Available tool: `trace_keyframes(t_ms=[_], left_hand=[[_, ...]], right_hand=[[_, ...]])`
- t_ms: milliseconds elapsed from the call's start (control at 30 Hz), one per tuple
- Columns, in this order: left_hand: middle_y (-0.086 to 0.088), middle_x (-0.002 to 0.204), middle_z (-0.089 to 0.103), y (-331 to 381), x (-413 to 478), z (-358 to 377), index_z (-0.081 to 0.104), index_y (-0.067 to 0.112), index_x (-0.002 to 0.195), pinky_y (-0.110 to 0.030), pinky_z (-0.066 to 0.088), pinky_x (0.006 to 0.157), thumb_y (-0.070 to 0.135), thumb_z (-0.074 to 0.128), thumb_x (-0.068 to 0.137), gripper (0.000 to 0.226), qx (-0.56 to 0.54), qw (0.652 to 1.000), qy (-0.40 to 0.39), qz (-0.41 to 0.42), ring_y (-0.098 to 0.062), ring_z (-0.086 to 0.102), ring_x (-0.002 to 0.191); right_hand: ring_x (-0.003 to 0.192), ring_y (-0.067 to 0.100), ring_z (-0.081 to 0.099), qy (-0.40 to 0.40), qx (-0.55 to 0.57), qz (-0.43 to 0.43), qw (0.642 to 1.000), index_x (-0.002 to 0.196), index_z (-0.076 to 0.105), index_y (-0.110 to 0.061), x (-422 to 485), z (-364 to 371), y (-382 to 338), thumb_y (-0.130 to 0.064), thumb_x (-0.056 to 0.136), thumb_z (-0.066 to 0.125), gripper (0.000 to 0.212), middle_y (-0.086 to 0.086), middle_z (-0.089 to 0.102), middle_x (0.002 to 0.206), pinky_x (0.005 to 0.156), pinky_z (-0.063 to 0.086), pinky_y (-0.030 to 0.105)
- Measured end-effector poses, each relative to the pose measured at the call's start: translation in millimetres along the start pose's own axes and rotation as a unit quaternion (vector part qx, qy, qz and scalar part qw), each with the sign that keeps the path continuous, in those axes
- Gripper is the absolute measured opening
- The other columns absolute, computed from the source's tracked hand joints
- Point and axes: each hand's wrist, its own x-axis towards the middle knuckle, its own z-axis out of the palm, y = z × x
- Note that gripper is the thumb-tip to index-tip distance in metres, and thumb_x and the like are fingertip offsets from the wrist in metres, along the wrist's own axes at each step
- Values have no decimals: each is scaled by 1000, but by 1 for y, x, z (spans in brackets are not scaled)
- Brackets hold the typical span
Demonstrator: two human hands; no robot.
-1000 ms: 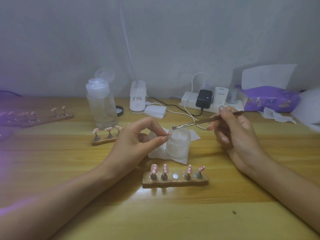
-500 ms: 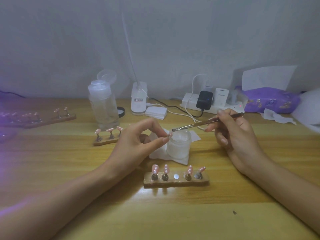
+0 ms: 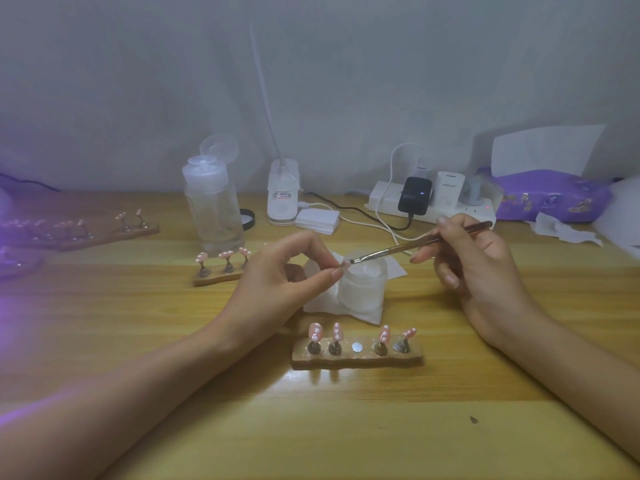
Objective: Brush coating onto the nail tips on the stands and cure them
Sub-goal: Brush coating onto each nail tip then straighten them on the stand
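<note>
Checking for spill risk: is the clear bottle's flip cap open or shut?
Open. The bottle stands upright with its round cap flipped up above the top.

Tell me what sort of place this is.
Probably a home desk used for press-on nail work: a wooden stand of pink nail tips, a brush in the right hand over a frosted jar, a power strip and tissue pack by a plain wall.

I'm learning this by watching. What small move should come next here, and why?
Probably a short stroke of the brush along the nail tip. The right hand holds the brush with its bristles at the tip that the left hand pinches above the jar; the middle spot on the near stand is bare, so this tip seems unfinished.
</note>
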Motion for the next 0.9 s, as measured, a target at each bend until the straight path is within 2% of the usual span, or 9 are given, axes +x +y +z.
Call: trace_keyframes(t_ms=[67,200,333,467,633,767,900], left_hand=[[24,61,61,0,0,0,64,15,78,-9,33,46,19,76,87,15,-3,1000,3,-5,-1,41,43],[21,65,64,1,0,1,65,15,77,-9,33,45,18,77,85,15,-18,1000,5,-25,-2,41,42],[15,73,68,2,0,1,65,19,74,-12,36,44,19,79,83,16,-23,999,8,-43,-6,46,42],[5,84,72,4,1,0,65,18,74,-17,39,43,21,79,81,16,-31,998,9,-55,-9,50,43],[9,79,69,6,0,1,65,19,72,-16,39,45,20,80,81,18,-29,997,14,-66,-9,49,44],[10,78,69,6,0,1,65,20,71,-14,38,45,20,80,81,18,-30,997,16,-66,-9,48,44],[10,79,70,4,0,1,66,19,72,-13,38,44,21,80,81,17,-30,997,16,-67,-6,48,44]], right_hand=[[35,8,32,19,10,-2,1000,78,52,-14,1,-1,0,-24,99,53,23,9,71,64,38,29,13],[36,9,33,-22,20,-16,999,76,53,-17,0,0,-1,-34,90,56,23,9,71,66,39,31,14],[36,9,32,8,-1,-5,1000,78,52,-14,1,-2,1,-20,101,50,24,10,71,65,39,31,14],[36,9,35,-18,16,-17,1000,77,53,-17,-1,0,-1,-35,91,56,23,9,72,68,39,28,16],[37,10,33,5,-1,-1,1000,78,51,-14,-1,-2,0,-21,101,50,24,10,71,66,40,31,15],[38,9,35,-17,9,-15,1000,76,52,-18,-2,0,-2,-30,94,55,23,9,72,68,40,31,15],[37,10,32,1,-23,-12,1000,78,52,-13,-2,0,0,-19,101,49,24,11,71,65,40,30,15]])
